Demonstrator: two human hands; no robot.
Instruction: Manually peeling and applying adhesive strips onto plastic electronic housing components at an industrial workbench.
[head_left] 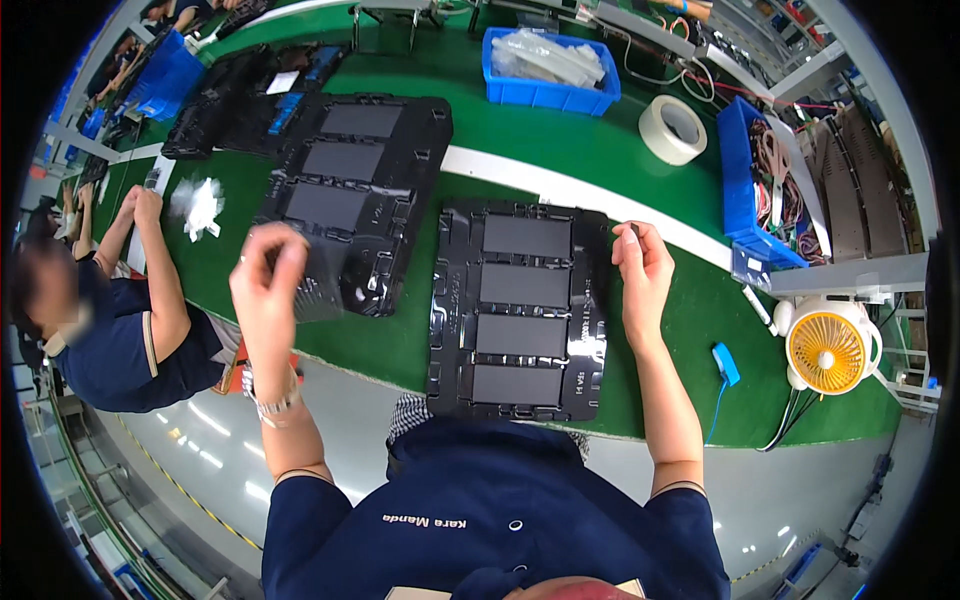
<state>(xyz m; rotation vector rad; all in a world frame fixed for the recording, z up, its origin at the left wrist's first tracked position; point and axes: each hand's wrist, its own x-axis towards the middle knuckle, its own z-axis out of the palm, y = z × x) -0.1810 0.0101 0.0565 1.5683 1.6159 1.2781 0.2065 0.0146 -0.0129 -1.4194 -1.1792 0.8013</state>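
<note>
In front of me lies a black plastic tray (pixel 590 390) with dark flat rectangular panels (pixel 525 283) set in a column. My right hand (pixel 645 275) is at the tray's upper right corner, its thumb and fingertips pinched together; what lies between them is too small to make out. My left hand (pixel 268 275) is raised at the left, blurred, with fingers curled in a pinch. A see-through film (pixel 322 280) seems to hang from it, over the lower left of a second black tray (pixel 425 140) with similar panels.
Crumpled clear film (pixel 200 208) lies at the left, near a co-worker (pixel 130 330). Blue bins (pixel 550 95) (pixel 740 190), a tape roll (pixel 673 130), a small yellow fan (pixel 828 350) and a blue corded piece (pixel 725 365) surround the green table (pixel 650 400). More black trays (pixel 225 110) are farther back.
</note>
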